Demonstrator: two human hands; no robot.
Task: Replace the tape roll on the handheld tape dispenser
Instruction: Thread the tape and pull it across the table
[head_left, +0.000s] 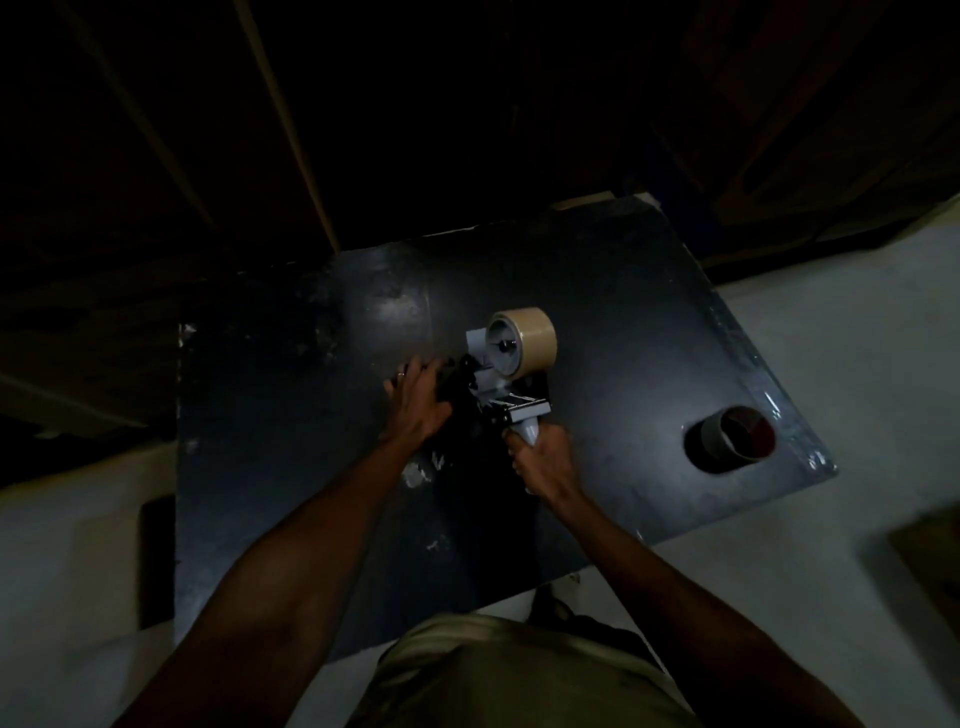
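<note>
Scene: A dim room seen from above, with a dark, scuffed rectangular table (291, 467) and a person's two bare forearms reaching over it.
Dispenser: A grey plastic and metal handheld tape dispenser (511, 387) was near the middle of the table; it was too dark to tell whether it rested on the table or was held just above it.
New roll: A tan roll of packing tape (527, 340) sat on the dispenser's hub, at the end toward the far edge, its round opening facing left.
Old core: A nearly empty brown cardboard tape core (735, 436) lay on its side near the right edge of the table, well apart from both hands.
Right hand: The right hand (545, 462) had its grip closed round the dispenser's pale handle, which pointed toward the near edge.
Left hand: The left hand (418, 397) lay against the dispenser's dark left side, knuckles up, fingers bent over it; whether they pinched the tape end could not be told.
Key relation: The dispenser's long axis ran from near edge to far edge, the roll lying beyond the right hand and just right of the left hand, which was nearer the cutter end.
Likely step: Probably threading the tape.
</note>
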